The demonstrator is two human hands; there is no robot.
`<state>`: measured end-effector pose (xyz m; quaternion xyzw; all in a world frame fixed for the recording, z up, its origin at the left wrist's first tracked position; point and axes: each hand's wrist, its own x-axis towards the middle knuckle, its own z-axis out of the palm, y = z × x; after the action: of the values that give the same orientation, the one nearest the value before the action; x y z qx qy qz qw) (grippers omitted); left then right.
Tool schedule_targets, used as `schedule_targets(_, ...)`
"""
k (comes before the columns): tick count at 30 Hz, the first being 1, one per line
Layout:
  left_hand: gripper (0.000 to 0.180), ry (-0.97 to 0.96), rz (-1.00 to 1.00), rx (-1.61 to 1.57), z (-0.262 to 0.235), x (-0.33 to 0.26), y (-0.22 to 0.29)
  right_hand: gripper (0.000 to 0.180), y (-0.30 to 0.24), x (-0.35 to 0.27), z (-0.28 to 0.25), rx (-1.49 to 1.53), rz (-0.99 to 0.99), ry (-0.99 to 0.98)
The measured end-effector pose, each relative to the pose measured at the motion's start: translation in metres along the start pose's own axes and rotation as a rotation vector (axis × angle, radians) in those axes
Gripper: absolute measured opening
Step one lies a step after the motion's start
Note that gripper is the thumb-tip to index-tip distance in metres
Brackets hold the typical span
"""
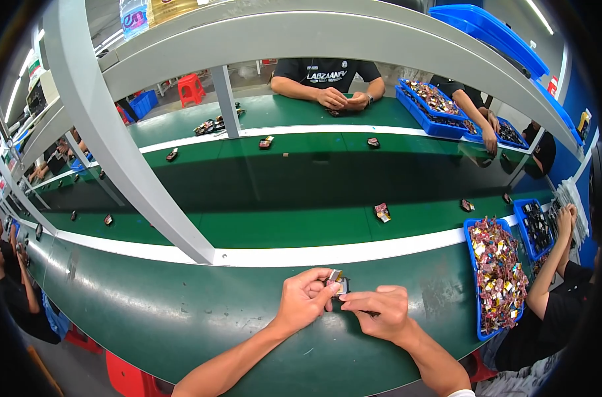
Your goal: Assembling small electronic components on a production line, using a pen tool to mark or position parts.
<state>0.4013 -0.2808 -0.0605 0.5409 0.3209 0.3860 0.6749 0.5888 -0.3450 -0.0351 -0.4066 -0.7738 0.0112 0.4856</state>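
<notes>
Above the near bench, my left hand [301,299] is closed on a small black-cased electronic part [341,286], which has a silvery, pale piece standing up on its top. My thumb lies along the part's near side. My right hand [382,311] is just to the right, its index finger reaching the part's lower right edge. The other fingers of that hand are curled in, and whatever they may pinch is hidden. To the right of my hands stands a blue tray [473,264] heaped with small red, yellow and silvery wired pieces.
A green conveyor belt [281,228] carries scattered small parts, among them a red-yellow one [382,212]. A white upright post [148,178] and a shelf beam [301,43] stand before me. Co-workers sit opposite and at both sides. Another blue tray [534,228] holds black parts.
</notes>
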Motion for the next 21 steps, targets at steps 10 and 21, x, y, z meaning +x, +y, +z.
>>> schedule_targets(10,0.020,0.041,0.027,0.113,0.006,0.000,0.002,0.024,0.003,-0.003,0.004,-0.011,0.005,0.013)
schedule_targets(21,0.022,0.098,0.017,0.124,0.006,0.001,-0.001,0.019,0.006,0.000,0.007,0.029,0.045,0.028)
